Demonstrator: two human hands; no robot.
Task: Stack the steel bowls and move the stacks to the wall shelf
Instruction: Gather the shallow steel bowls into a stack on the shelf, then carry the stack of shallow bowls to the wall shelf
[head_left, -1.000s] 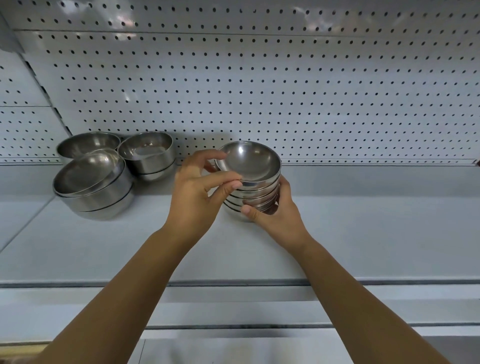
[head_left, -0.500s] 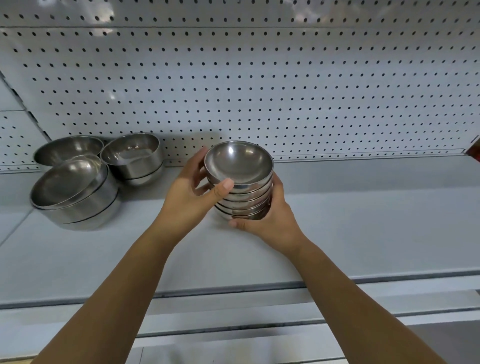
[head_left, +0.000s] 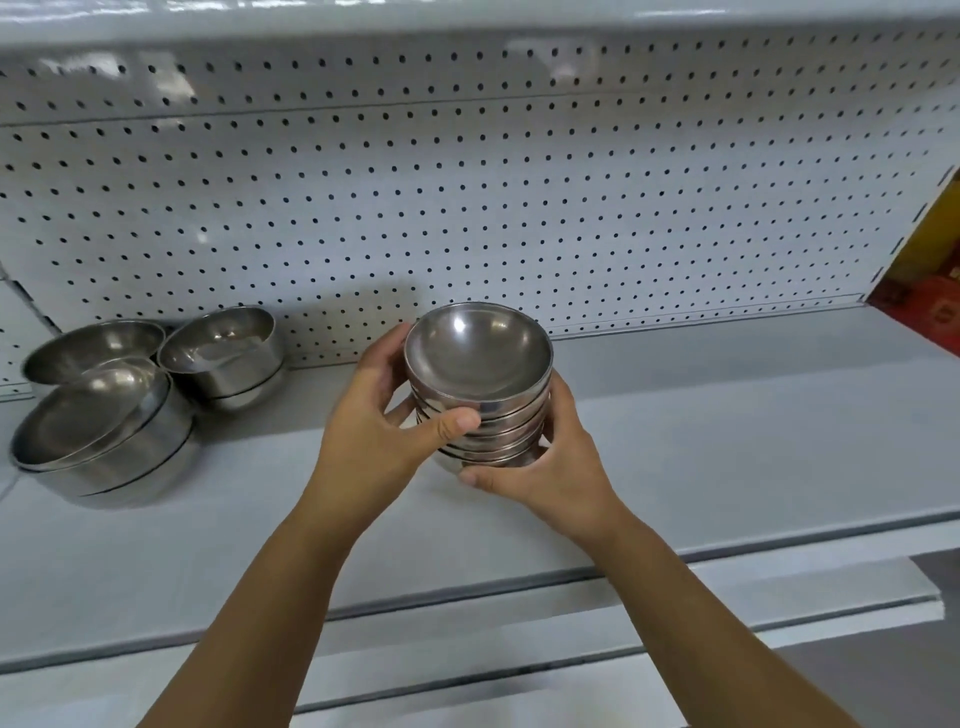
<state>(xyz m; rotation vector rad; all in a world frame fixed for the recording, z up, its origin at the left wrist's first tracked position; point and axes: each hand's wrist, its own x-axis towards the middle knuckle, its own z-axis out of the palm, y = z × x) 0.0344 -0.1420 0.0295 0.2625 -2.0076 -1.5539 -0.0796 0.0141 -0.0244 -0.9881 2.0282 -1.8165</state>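
The stack of small steel bowls (head_left: 478, 358) sits between both hands over the middle of the wall shelf (head_left: 727, 441), right of the larger bowls (head_left: 104, 431) at the far left; whether its base touches the shelf cannot be told. Nested polished steel is probably rigid, fairly light and slippery, so the sides and underside are the safest places to grip. The left hand (head_left: 369, 436) curls round the left side, thumb on the near rims. The right hand (head_left: 556, 467) cups the lower right side.
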